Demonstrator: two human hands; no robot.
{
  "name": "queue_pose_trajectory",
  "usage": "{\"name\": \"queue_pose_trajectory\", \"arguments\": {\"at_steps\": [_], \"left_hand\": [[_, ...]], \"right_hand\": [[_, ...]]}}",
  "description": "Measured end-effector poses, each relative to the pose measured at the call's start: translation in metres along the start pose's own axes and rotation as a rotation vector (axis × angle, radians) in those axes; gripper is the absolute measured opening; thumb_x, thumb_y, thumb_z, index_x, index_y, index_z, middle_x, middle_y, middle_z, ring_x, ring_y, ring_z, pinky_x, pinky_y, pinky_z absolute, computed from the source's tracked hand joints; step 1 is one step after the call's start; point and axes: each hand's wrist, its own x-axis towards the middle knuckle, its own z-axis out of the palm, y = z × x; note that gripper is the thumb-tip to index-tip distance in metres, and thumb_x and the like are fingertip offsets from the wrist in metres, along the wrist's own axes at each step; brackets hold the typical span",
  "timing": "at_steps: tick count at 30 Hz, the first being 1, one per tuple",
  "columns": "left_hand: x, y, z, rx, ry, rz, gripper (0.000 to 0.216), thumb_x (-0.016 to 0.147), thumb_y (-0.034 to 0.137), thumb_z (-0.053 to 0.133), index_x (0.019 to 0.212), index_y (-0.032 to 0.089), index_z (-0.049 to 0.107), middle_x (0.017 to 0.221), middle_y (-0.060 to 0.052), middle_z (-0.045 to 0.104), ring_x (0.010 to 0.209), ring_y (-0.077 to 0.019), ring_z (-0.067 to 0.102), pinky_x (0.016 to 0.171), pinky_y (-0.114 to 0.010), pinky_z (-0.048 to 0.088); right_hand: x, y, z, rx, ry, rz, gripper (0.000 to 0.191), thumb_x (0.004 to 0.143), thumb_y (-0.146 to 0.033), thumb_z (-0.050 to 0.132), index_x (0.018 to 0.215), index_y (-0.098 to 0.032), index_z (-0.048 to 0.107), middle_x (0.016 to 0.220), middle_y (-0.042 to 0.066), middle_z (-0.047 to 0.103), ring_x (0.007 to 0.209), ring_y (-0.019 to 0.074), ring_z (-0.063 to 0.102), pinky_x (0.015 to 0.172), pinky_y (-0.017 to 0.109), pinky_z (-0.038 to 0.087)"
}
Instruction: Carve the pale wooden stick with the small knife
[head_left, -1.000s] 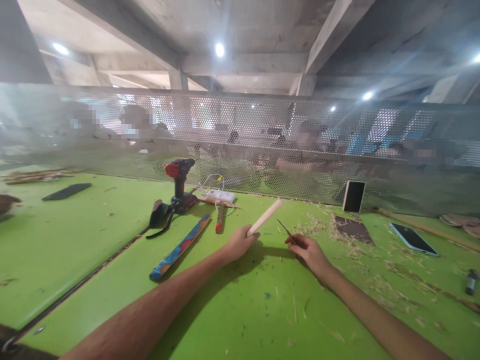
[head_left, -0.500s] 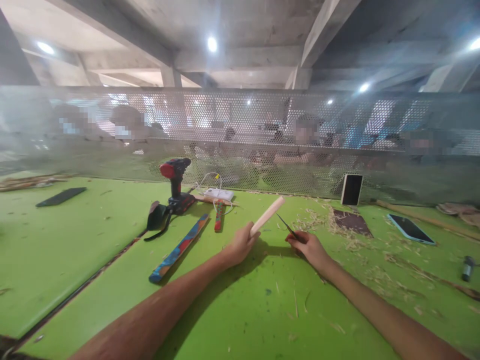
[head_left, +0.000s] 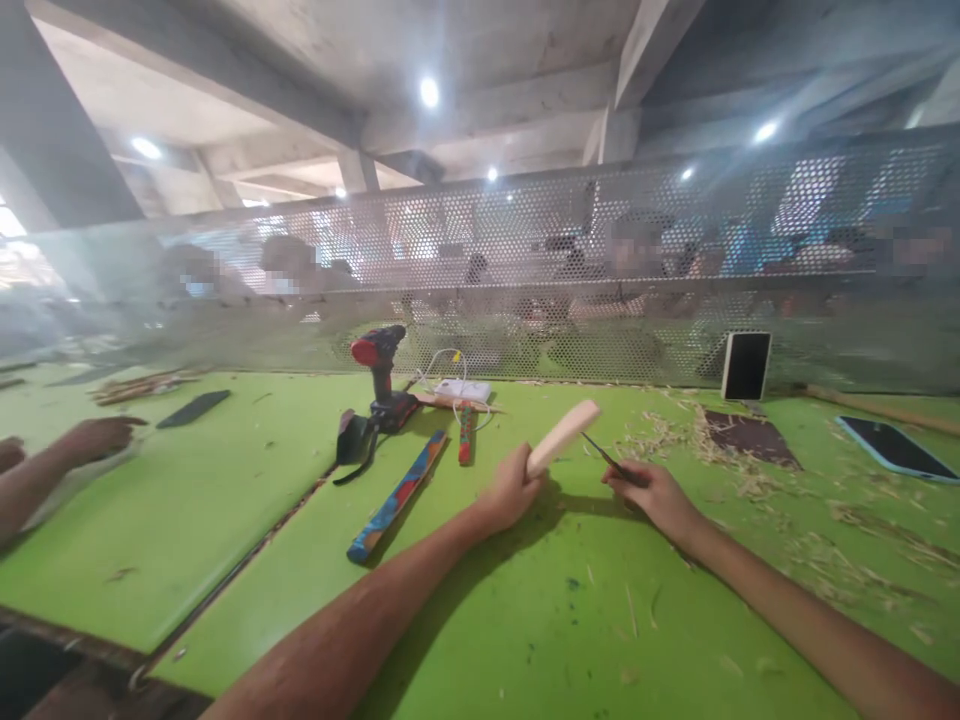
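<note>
At the centre of the frame the left hand [head_left: 510, 490] is clenched around the lower end of a pale wooden stick [head_left: 564, 437]. The rest of the stick juts up and to the right, above the green table [head_left: 225, 500]. Just to the right, the right hand [head_left: 652, 490] pinches a thin dark blade [head_left: 606, 458]. Its tip points up-left at the stick's shaft, though whether it touches is unclear. A red drill [head_left: 381, 375] stands further left.

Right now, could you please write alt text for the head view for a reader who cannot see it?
The person's left hand grips a pale wooden stick at a slant, the right hand a thin blade beside it, over a green worktable. Wood shavings, a cordless drill and a painted stick sit beyond; another person's hand rests far left.
</note>
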Motion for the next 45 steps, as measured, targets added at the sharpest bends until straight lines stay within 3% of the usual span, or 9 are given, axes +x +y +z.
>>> {"name": "queue_pose_trajectory", "arguments": {"at_steps": [3,10,17,22,25,32,39,45], "left_hand": [[0.003,0.0,-0.001,-0.028,0.046,-0.036,0.024,0.097,0.023,0.062,0.087,0.028,0.041,0.078,0.002,0.055,0.071,-0.02,0.054,0.065,-0.031,0.039],[0.003,-0.007,0.003,0.044,0.007,0.091,0.024,0.096,0.014,0.061,0.084,0.025,0.044,0.074,0.004,0.054,0.069,-0.0179,0.052,0.065,-0.029,0.034],[0.001,-0.003,-0.001,0.016,0.114,0.047,0.018,0.098,0.019,0.058,0.088,0.026,0.044,0.081,0.002,0.055,0.071,-0.0179,0.053,0.064,-0.028,0.038],[-0.003,-0.006,0.003,0.166,-0.013,0.177,0.026,0.088,0.01,0.062,0.081,0.025,0.042,0.084,0.001,0.057,0.076,-0.0179,0.053,0.067,-0.028,0.036],[-0.005,-0.008,0.005,0.205,-0.079,0.259,0.026,0.083,0.013,0.069,0.083,0.024,0.046,0.091,-0.001,0.06,0.077,-0.018,0.054,0.067,-0.029,0.036],[-0.002,-0.005,-0.003,-0.075,0.081,0.073,0.016,0.097,0.032,0.058,0.087,0.025,0.048,0.078,0.003,0.052,0.071,-0.0182,0.052,0.063,-0.027,0.041],[-0.004,0.001,-0.006,-0.099,0.143,0.253,0.017,0.093,0.034,0.064,0.085,0.022,0.056,0.093,-0.002,0.056,0.082,-0.0202,0.055,0.075,-0.031,0.047],[-0.01,0.001,0.001,0.022,-0.049,0.284,0.013,0.093,0.03,0.061,0.086,0.023,0.053,0.093,-0.002,0.056,0.079,-0.0195,0.053,0.072,-0.031,0.042]], "right_hand": [[0.002,0.0,-0.001,-0.022,-0.002,-0.006,0.04,0.072,-0.06,0.078,0.081,-0.021,0.079,0.077,0.006,0.072,0.072,0.0225,0.057,0.066,0.036,0.041],[0.001,0.0,0.002,-0.011,-0.009,-0.03,0.025,0.078,-0.045,0.074,0.083,-0.021,0.079,0.076,0.005,0.071,0.071,0.021,0.056,0.069,0.035,0.041],[0.006,0.009,0.005,0.072,0.003,0.009,0.03,0.075,-0.049,0.08,0.084,-0.02,0.078,0.075,0.003,0.07,0.067,0.0192,0.056,0.066,0.034,0.041],[0.006,0.013,0.006,0.07,-0.005,-0.033,0.034,0.077,-0.053,0.083,0.08,-0.019,0.078,0.065,0.001,0.064,0.062,0.0178,0.051,0.062,0.033,0.038],[0.004,0.013,0.006,0.06,-0.022,-0.049,0.033,0.075,-0.051,0.086,0.076,-0.019,0.076,0.066,0.004,0.066,0.065,0.0199,0.053,0.06,0.034,0.039],[0.004,0.011,0.006,0.014,-0.037,-0.022,0.034,0.08,-0.054,0.077,0.086,-0.02,0.078,0.07,0.001,0.065,0.063,0.0166,0.05,0.062,0.031,0.036],[0.004,0.012,0.005,0.093,-0.018,-0.066,0.045,0.076,-0.065,0.082,0.087,-0.021,0.08,0.068,0.0,0.061,0.061,0.0161,0.047,0.061,0.032,0.034],[0.001,0.014,0.008,0.084,-0.036,-0.076,0.054,0.078,-0.075,0.082,0.084,-0.022,0.078,0.07,0.004,0.063,0.063,0.0183,0.047,0.06,0.037,0.033]]}}
